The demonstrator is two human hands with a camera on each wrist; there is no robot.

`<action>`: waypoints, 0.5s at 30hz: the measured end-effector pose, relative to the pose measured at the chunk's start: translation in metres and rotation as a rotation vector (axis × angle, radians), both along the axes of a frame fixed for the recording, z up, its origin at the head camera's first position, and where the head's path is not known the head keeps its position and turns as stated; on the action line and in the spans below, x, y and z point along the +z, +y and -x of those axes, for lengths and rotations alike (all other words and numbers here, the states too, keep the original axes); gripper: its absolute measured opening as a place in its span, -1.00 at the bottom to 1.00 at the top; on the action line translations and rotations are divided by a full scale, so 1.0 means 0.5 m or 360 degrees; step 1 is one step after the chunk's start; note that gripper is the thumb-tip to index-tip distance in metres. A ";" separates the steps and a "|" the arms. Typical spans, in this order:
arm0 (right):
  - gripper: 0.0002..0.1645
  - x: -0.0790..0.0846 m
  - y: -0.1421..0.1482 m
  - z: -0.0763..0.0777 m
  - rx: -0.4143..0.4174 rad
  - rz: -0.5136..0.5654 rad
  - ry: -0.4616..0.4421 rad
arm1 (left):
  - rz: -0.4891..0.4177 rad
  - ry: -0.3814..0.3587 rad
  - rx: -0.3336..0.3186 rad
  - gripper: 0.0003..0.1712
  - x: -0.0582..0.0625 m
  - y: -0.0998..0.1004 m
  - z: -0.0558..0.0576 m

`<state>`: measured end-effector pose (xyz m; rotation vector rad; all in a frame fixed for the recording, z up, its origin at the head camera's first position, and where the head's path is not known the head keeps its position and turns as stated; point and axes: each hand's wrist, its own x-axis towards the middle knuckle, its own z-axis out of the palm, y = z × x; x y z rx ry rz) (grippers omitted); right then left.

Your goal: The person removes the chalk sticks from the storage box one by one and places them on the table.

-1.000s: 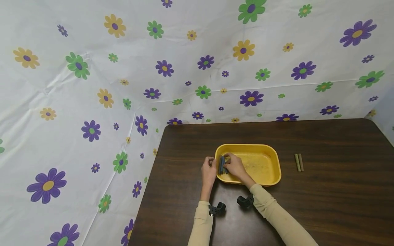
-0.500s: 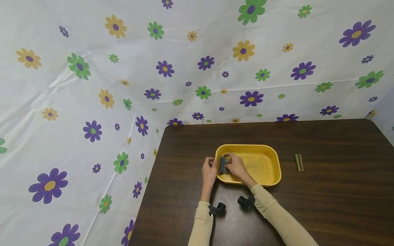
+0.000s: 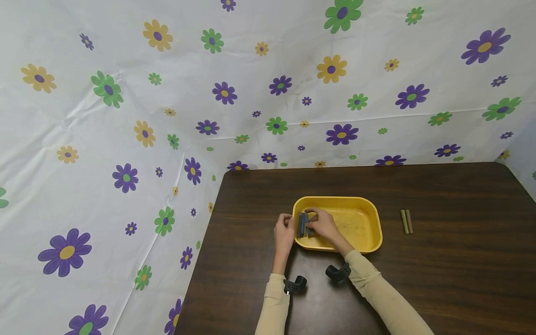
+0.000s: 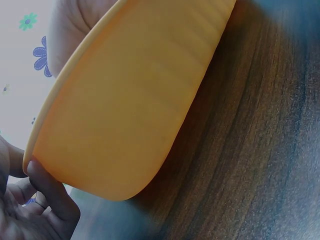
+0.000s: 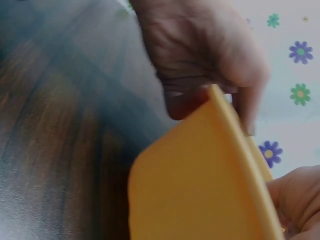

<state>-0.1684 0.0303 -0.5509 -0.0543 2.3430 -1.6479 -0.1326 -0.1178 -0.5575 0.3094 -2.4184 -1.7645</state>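
Observation:
A yellow plastic tray [image 3: 347, 197] sits on the table. My left hand [image 3: 285, 232] grips its left rim; the left wrist view shows thumb and fingers on either side of the rim [image 4: 37, 135]. Several dark blue-grey sticks [image 3: 302, 225] lie side by side inside, against the tray's left end. Over the rightmost ones, my right hand [image 3: 325, 226] reaches in from the right, its curled thumb and fingers pinching a dark stick [image 3: 309, 231]. The tray wall hides the sticks in both wrist views.
Two thin sticks, one greenish [image 3: 404, 222] and one brownish [image 3: 409, 221], lie on the brown wooden table [image 3: 460, 260] right of the tray. A white flower-printed sheet [image 3: 251, 70] hangs behind and to the left.
My right hand and forearm have shifted slightly right, and a narrow gap has appeared among the dark sticks. The left hand and the tray have stayed put.

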 end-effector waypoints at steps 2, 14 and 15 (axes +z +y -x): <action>-0.45 0.004 0.006 0.003 -0.0013 0.0039 -0.0039 | 0.0016 0.0009 0.0007 -0.87 0.000 0.000 0.000; -0.39 0.040 0.059 0.012 0.0004 0.0300 -0.0176 | 0.0048 0.0055 0.0044 -0.89 -0.004 0.002 0.002; -0.39 0.042 0.063 0.012 0.0005 0.0318 -0.0183 | 0.0046 0.0056 0.0046 -0.89 -0.003 0.002 0.002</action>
